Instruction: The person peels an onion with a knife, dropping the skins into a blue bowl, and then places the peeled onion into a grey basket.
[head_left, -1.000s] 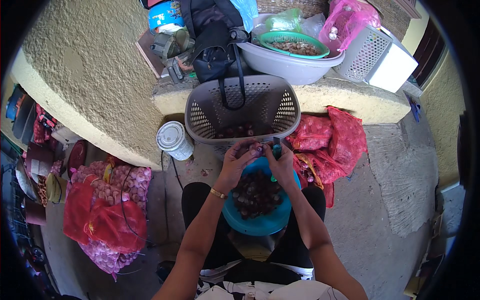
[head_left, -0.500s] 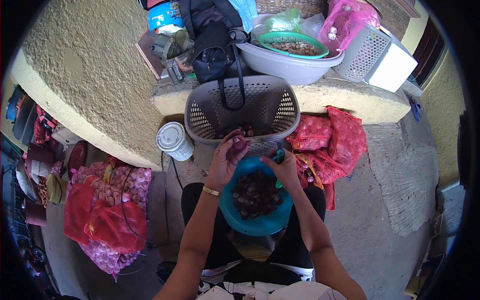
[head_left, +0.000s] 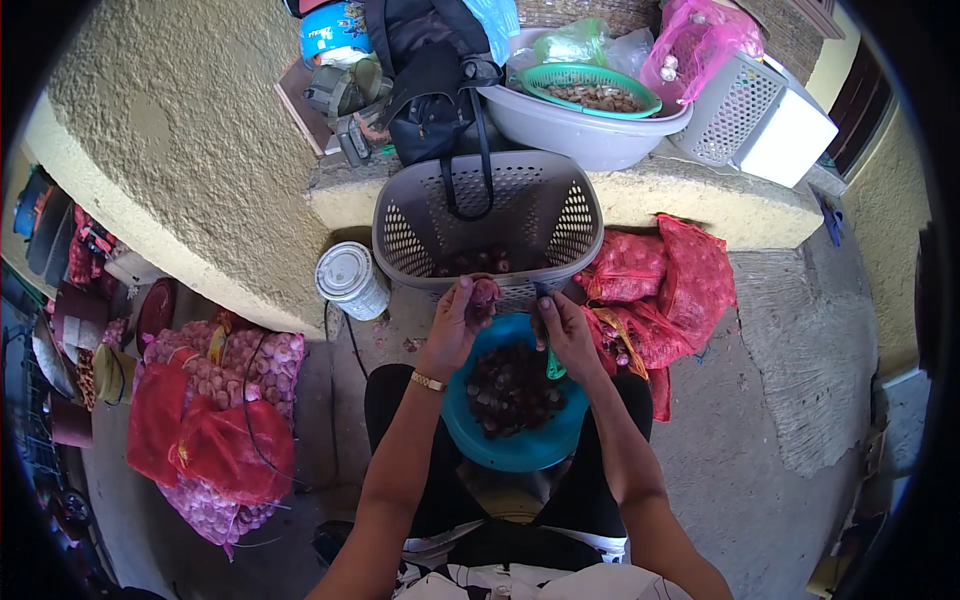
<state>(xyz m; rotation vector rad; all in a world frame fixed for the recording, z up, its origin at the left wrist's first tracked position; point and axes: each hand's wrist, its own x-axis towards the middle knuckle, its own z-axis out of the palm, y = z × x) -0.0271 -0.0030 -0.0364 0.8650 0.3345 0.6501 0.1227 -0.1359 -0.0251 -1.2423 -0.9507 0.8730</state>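
Note:
My left hand (head_left: pixel 452 328) is closed around a red onion (head_left: pixel 485 292), held up over the near rim of the grey-brown perforated basket (head_left: pixel 388 262). To its right, my right hand (head_left: pixel 571 338) grips a small knife (head_left: pixel 555 366); the green handle end shows below the fingers and a dark, narrow part sticks up above them. The knife is apart from the onion. Beneath both hands, a blue basin (head_left: pixel 527 458) between my knees holds dark red onions and loose skins (head_left: pixel 510 390). More red onions (head_left: pixel 490 262) lie in the bottom of the basket.
Red mesh sacks (head_left: pixel 690 275) lie right of the basket. A lidded white bucket (head_left: pixel 352 280) stands left of it, and bulging garlic sacks (head_left: pixel 220 430) sit further left. On the ledge behind are a black bag (head_left: pixel 435 100), a pale tub (head_left: pixel 585 148) and a green strainer (head_left: pixel 560 72).
My left hand has turned the onion and shifted slightly right and down. My right hand has rotated the knife, so its dark upper part now points up. The view has shifted slightly.

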